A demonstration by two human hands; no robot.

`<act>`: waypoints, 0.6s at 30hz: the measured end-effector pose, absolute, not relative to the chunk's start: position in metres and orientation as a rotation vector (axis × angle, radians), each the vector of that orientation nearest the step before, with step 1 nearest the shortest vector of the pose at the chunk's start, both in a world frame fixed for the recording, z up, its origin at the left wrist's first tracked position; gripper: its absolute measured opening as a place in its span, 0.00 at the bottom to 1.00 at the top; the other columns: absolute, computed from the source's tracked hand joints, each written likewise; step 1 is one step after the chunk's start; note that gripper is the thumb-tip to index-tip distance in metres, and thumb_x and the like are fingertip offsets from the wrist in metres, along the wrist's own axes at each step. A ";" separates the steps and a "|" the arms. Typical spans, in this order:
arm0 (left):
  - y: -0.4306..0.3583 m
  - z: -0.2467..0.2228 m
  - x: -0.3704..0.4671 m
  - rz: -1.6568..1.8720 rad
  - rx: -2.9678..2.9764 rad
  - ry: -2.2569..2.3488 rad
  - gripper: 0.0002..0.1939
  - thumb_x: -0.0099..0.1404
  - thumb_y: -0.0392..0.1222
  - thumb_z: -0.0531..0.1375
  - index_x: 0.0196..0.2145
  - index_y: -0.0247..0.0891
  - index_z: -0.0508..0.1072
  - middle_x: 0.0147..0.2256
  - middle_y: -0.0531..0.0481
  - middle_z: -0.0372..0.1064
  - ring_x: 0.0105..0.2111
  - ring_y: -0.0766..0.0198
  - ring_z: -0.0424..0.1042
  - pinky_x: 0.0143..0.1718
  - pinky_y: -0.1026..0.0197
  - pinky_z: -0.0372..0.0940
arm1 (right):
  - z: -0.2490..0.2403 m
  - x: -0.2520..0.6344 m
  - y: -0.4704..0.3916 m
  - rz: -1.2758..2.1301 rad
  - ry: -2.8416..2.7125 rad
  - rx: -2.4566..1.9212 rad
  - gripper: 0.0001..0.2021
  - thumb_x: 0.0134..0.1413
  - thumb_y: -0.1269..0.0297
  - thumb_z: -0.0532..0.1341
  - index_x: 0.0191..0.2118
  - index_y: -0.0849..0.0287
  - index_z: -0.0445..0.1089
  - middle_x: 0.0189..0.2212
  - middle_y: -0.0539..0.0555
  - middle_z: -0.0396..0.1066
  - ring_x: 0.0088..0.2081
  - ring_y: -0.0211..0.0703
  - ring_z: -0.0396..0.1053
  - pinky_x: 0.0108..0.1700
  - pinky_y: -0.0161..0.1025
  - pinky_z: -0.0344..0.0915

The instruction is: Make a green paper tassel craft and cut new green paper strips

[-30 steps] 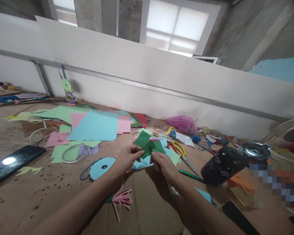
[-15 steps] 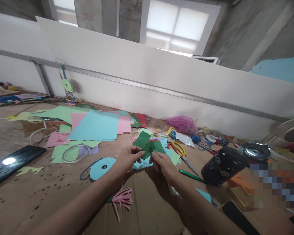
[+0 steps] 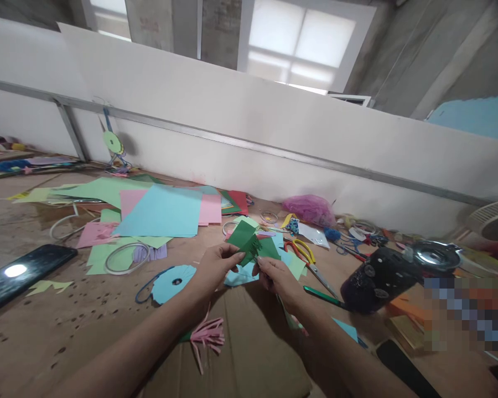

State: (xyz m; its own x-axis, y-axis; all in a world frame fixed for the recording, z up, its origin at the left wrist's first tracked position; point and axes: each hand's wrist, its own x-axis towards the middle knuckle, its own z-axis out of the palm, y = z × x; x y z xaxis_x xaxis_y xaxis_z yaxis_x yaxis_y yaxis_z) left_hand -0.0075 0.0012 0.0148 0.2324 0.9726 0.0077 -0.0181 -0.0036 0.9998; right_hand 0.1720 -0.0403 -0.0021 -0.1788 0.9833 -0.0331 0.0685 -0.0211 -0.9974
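Green paper [image 3: 241,236] with a fringed, cut edge is held up over the brown cardboard [image 3: 253,342]. My left hand [image 3: 222,265] pinches its lower left part between thumb and fingers. My right hand [image 3: 274,276] has its fingers closed at the paper's lower right, beside the fringe. Pale blue paper [image 3: 243,275] lies just behind and between the hands. A pink fringed paper piece [image 3: 207,335] with a green end lies under my left forearm. The blue pleated paper disc [image 3: 176,283] rests left of my left hand.
Red-and-yellow-handled scissors [image 3: 302,251] and a green cutter [image 3: 321,294] lie right of my hands. A black jar [image 3: 377,279] stands farther right. Coloured sheets [image 3: 161,210] cover the back left, and a phone [image 3: 25,279] lies at the far left.
The fringed green strips have shifted slightly between my fingertips. Both hands remain in nearly the same place.
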 end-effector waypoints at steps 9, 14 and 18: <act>0.001 0.010 -0.007 1.053 1.292 0.992 0.16 0.45 0.51 0.69 0.23 0.36 0.72 0.20 0.54 0.67 0.20 0.67 0.65 0.24 0.64 0.59 | -0.001 0.171 -0.040 1.285 -1.395 -1.223 0.24 0.58 0.42 0.56 0.27 0.60 0.68 0.12 0.44 0.53 0.17 0.32 0.49 0.22 0.35 0.41; 0.003 0.003 -0.006 1.022 1.285 0.954 0.18 0.45 0.52 0.69 0.23 0.35 0.71 0.21 0.54 0.67 0.20 0.67 0.65 0.24 0.64 0.58 | -0.004 0.171 -0.039 1.307 -1.391 -1.189 0.24 0.58 0.42 0.56 0.28 0.60 0.68 0.13 0.43 0.54 0.17 0.32 0.49 0.22 0.35 0.41; 0.004 0.001 -0.005 1.013 1.286 0.953 0.18 0.45 0.53 0.69 0.24 0.35 0.72 0.21 0.54 0.68 0.20 0.67 0.65 0.23 0.63 0.58 | -0.003 0.170 -0.040 1.288 -1.386 -1.204 0.24 0.56 0.41 0.57 0.26 0.60 0.68 0.12 0.43 0.53 0.17 0.32 0.48 0.22 0.35 0.41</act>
State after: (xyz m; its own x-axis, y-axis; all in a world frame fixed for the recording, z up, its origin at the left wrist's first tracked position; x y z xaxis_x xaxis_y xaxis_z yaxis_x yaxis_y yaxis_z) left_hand -0.0051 0.0042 0.0007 0.2895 0.9572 0.0018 -0.0575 0.0155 0.9982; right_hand 0.1702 -0.0398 -0.0033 -0.1549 0.9878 -0.0164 0.0892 -0.0026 -0.9960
